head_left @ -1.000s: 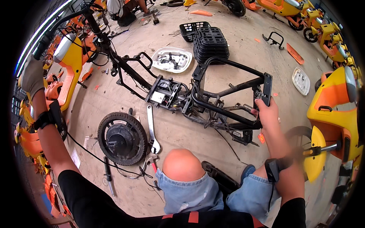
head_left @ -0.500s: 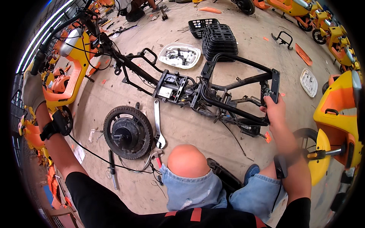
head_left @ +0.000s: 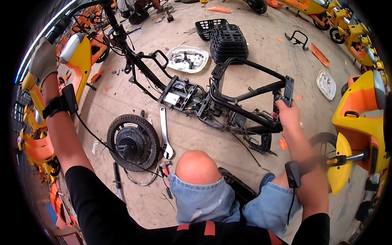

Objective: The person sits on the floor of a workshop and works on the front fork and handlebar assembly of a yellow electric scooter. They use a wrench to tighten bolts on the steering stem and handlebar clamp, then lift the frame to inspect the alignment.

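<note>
A bare black scooter frame (head_left: 255, 117) stretches across the floor in front of me, its steering column at the far left. My left hand (head_left: 44, 60), in a pale glove, is closed round the black handlebar grip (head_left: 58, 31). At the frame's rear end, my right hand (head_left: 288, 116) holds the tail by its flat black end plate (head_left: 288, 90); the thumb lies against it and the other fingers are partly hidden. A battery-tray section with wiring (head_left: 183, 94) sits mid-frame. Below the rear tube shows a shock absorber (head_left: 266, 143).
A wheel (head_left: 132, 143) lies nearer me, beside a large adjustable wrench (head_left: 164, 132). Beyond the frame are a white tray of parts (head_left: 168, 57) and stacked black baskets (head_left: 229, 43). Yellow scooters (head_left: 359, 118) line both sides. Another person (head_left: 139, 10) is at the top.
My left hand has moved up and away with the handlebar, and the steering column stands steeper. The frame has rolled slightly, showing more of the shock absorber. My right hand keeps its hold.
</note>
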Available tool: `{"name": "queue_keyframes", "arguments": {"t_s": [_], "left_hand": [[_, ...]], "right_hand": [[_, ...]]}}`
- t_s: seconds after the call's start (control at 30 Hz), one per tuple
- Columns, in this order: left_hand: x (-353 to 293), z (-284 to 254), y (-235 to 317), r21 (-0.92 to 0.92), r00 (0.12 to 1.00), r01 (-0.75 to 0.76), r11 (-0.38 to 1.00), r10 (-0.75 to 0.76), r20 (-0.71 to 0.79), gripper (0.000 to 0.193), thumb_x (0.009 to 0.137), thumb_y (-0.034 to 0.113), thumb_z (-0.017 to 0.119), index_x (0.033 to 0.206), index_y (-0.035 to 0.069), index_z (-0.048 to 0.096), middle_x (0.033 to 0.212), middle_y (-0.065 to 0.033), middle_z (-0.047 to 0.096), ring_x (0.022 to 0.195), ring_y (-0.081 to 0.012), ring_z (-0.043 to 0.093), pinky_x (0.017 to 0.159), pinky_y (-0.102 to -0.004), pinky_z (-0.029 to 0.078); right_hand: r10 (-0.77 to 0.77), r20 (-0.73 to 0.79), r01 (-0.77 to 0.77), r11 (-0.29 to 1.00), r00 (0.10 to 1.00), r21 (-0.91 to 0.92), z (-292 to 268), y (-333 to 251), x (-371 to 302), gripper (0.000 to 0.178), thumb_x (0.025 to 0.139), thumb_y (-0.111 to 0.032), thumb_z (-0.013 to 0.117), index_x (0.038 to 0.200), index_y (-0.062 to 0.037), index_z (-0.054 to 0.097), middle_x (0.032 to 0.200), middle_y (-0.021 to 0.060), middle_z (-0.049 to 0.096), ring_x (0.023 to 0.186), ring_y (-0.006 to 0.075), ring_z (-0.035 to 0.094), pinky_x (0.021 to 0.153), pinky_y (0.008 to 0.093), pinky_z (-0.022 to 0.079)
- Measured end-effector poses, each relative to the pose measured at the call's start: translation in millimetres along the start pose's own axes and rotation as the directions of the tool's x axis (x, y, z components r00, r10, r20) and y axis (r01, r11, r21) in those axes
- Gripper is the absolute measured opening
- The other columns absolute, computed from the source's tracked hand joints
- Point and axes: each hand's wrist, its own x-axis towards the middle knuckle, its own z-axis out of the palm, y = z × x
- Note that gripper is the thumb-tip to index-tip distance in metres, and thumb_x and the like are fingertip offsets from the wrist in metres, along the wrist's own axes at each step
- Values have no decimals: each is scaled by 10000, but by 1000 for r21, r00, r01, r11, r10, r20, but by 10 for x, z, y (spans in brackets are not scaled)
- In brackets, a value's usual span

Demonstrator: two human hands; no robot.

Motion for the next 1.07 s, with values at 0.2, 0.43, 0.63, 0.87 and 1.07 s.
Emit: {"name": "queue_keyframes", "arguments": {"t_s": [0.2, 0.43, 0.63, 0.87, 1.07], "left_hand": [[-80, -177, -43, -51, 998, -57, 997, 57, 8, 240, 863, 266, 534, 1019, 150, 674, 937, -131, 722, 871, -326, 711, 674, -456, 546], [17, -420, -251, -154, 983, -155, 976, 169, 78, 465, 826, 292, 589, 1281, 199, 612, 1167, -101, 670, 1018, -308, 646, 885, -414, 514], [-289, -770, -617, -428, 997, -28, 903, 58, 57, 397, 869, 243, 607, 1261, 184, 628, 1273, -114, 609, 1125, -291, 613, 955, -403, 493], [-2460, -720, -349, -912, 954, 290, 291, -13, 299, 168, 866, 49, 658, 1033, 29, 667, 943, -91, 687, 808, -145, 648, 760, -279, 532], [-4765, -559, 323, -830, 500, 308, 465, 663, 557, 228, 851, 166, 605, 1033, 52, 679, 970, -177, 685, 929, -325, 653, 867, -395, 512]], "right_hand": [[-42, 34, 43, 998, 999, -47, -20, 38, 62, 319, 843, -199, 643, 1073, -16, 520, 839, 59, 593, 555, 191, 638, 507, 317, 483], [-47, 25, 53, 935, 999, -351, -70, -74, 53, 541, 833, -311, 606, 1186, 77, 477, 1003, 236, 666, 749, 319, 693, 723, 402, 544], [-62, -28, 38, 853, 998, -521, -92, -166, -22, 645, 840, -381, 588, 1260, 89, 452, 1145, 279, 642, 1062, 406, 638, 930, 455, 495], [-101, -27, 77, 880, 995, -468, -85, 84, 256, 585, 834, -365, 600, 1188, 87, 485, 1085, 283, 648, 993, 404, 651, 895, 444, 495], [-78, 111, 101, 971, 991, -218, 75, 104, 243, 352, 864, -254, 591, 1053, 35, 526, 765, 120, 630, 522, 238, 635, 483, 344, 490]]}}
